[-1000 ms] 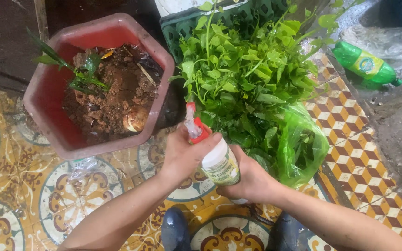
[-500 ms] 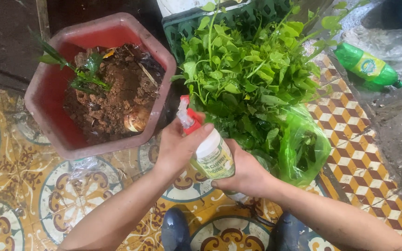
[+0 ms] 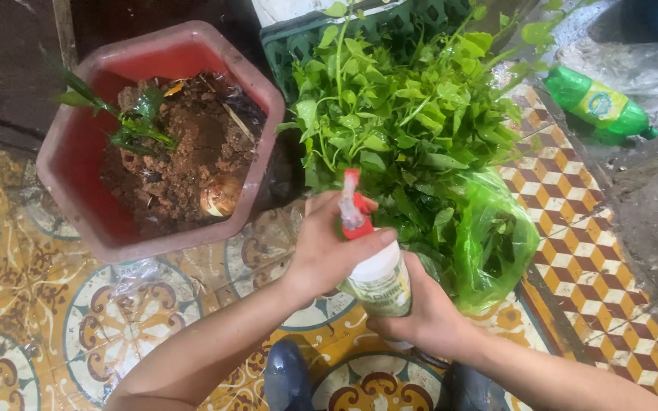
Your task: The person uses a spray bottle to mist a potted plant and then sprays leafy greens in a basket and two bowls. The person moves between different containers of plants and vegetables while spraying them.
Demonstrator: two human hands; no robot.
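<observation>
My right hand (image 3: 428,320) grasps the white spray bottle (image 3: 378,278); my left hand (image 3: 329,247) clasps its red nozzle (image 3: 353,209). Red pot (image 3: 78,137) contains soil (image 3: 184,160); green bag (image 3: 489,243) contains leafy plants (image 3: 397,114).

Left hand (image 3: 325,247) gripping the red trigger of a white spray bottle (image 3: 378,278), right hand (image 3: 424,320) wrapped around its base, leafy green plant (image 3: 405,114) just beyond, red soil-filled pot (image 3: 78,144) far left, patterned tile floor (image 3: 116,320)
</observation>
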